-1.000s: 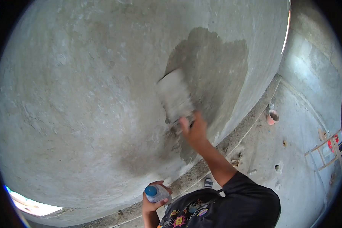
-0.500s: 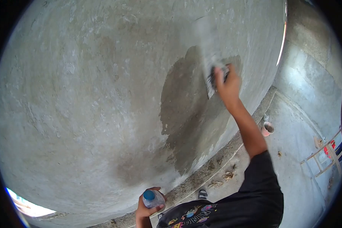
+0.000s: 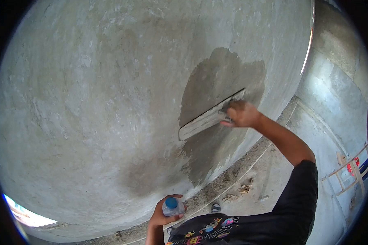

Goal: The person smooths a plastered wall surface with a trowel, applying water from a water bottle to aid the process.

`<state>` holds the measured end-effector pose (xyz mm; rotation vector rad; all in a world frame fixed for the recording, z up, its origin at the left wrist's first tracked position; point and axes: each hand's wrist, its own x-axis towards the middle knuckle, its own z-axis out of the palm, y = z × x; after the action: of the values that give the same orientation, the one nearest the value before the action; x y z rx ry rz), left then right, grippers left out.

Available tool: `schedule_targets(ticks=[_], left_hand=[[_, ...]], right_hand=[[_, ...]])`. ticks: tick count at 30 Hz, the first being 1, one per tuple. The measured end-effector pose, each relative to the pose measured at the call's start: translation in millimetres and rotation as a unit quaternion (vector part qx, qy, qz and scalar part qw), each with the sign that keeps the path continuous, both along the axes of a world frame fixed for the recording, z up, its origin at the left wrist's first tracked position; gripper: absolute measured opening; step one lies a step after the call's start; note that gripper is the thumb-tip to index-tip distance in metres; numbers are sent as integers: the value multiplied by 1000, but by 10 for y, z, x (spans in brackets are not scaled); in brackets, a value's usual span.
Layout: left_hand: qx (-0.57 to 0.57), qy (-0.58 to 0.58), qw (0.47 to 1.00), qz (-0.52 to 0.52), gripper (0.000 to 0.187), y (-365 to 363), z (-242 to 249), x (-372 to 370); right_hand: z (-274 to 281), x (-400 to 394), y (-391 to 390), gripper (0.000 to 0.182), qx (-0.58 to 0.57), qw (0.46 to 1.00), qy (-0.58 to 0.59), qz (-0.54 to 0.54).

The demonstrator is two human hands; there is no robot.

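Observation:
My right hand (image 3: 242, 114) is closed around the handle of a long plastering trowel (image 3: 204, 123). Its blade lies against the grey plastered wall (image 3: 98, 102), slanting from lower left to upper right. Around the blade spreads a dark wet patch (image 3: 208, 81) with ragged edges. Low in front of my body, my left hand (image 3: 161, 212) grips a clear plastic bottle (image 3: 173, 209) with a blue cap. The bottle stands upright, apart from the wall.
A rough ledge with dry debris (image 3: 244, 188) runs along the wall's foot. To the right, a wooden ladder-like frame (image 3: 347, 173) stands on the concrete floor (image 3: 290, 196), near a red object (image 3: 353, 166). A sandalled foot (image 3: 216, 208) shows below.
My right hand has brought the trowel down the wall and turned it from near upright to a slant across the wet patch. The pinkish bucket is out of sight now.

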<state>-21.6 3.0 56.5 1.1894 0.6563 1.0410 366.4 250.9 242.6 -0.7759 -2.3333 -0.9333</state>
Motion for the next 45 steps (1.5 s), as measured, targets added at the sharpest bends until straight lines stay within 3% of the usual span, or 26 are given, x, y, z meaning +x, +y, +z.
schedule_targets(ticks=[1, 2, 3, 5, 7, 9, 11, 12, 13, 14, 17, 21, 22, 23, 27, 29, 30, 34, 35, 36, 37, 38, 40, 41, 43, 45], left_hand=[[8, 13, 1000, 5, 67, 3, 20, -4], [16, 24, 1000, 8, 67, 4, 28, -10], [15, 23, 1000, 8, 67, 7, 33, -42], [24, -5, 1000, 6, 66, -15, 13, -35], [8, -8, 1000, 10, 66, -107, 19, -34], [13, -7, 1000, 12, 66, -42, 53, -46], [13, 14, 1000, 15, 66, -89, 67, -73], [16, 28, 999, 22, 67, -99, 70, -83], [21, 21, 999, 23, 67, -42, 59, -78], [18, 11, 999, 30, 67, -32, 34, -79], [-1, 11, 999, 35, 67, -199, -1, -106], [11, 15, 1000, 19, 67, -122, -49, -141], [13, 2, 999, 32, 69, -98, -75, -138], [9, -13, 999, 46, 70, -122, -104, -109], [17, -6, 999, 45, 73, -48, -85, -61], [19, -6, 999, 38, 74, -76, -126, -45], [21, -5, 999, 44, 72, -104, -97, -13], [44, 10, 998, 46, 66, -149, 62, 101], [39, 15, 998, 52, 66, -178, 73, 122], [-5, 29, 998, 64, 62, -159, 62, 165], [-51, 41, 995, 78, 58, -144, 38, 213], [-48, 80, 992, 83, 48, -114, -52, 250], [-11, 194, 975, 107, 47, -29, -322, 312], [31, 306, 945, 114, 46, -10, -385, 339], [19, 335, 934, 118, 45, 60, -379, 481], [-6, 375, 917, 132, 44, 136, -429, 611]], right_hand=[[-40, -2, -36, 46, -19, 996, -88, -23], [16, -13, 28, 45, 43, 997, 57, 17], [25, -35, 22, 45, 42, 997, 55, 17], [103, -63, 25, 45, -47, 892, 447, -49], [-237, -88, -61, 44, -53, 921, 382, -60], [-217, -235, -273, 35, 15, 997, -60, 42], [-240, -132, -125, 36, 20, 998, -49, 40], [-208, -149, -91, 39, -31, 971, 236, 14], [-129, -156, -31, 42, -75, 865, 496, -9], [-120, -206, -32, 42, -77, 869, 489, -8], [-441, -524, -255, 35, 9, 993, 98, 69], [-415, -405, -107, 35, 18, 996, 1, 82], [-321, -397, -37, 39, -63, 947, 309, 54], [-295, -389, -44, 44, -139, 799, 584, 20], [-1014, -429, -103, 44, -141, 878, 447, -98], [-1623, -131, -113, 45, -142, 985, 98, 11], [-2006, 114, -143, 44, -197, 971, 128, -51], [-3633, 1312, -982, 40, -321, 899, 143, -262], [-3600, 1276, -1482, 41, -506, 718, 152, -454], [-4262, 1651, -1979, 44, -515, 656, 129, -536], [-5066, 2115, -2522, 39, -574, 615, 25, -540], [-4968, 1968, -3239, 34, -597, 538, 38, -593], [-6089, 2291, -4685, 50, -664, 551, -55, -503], [-6090, 2057, -5077, 51, -715, 480, 8, -508], [-5994, 1518, -5430, 53, -747, 330, 202, -540], [-6020, 1115, -5696, 55, -743, 253, 310, -536]])
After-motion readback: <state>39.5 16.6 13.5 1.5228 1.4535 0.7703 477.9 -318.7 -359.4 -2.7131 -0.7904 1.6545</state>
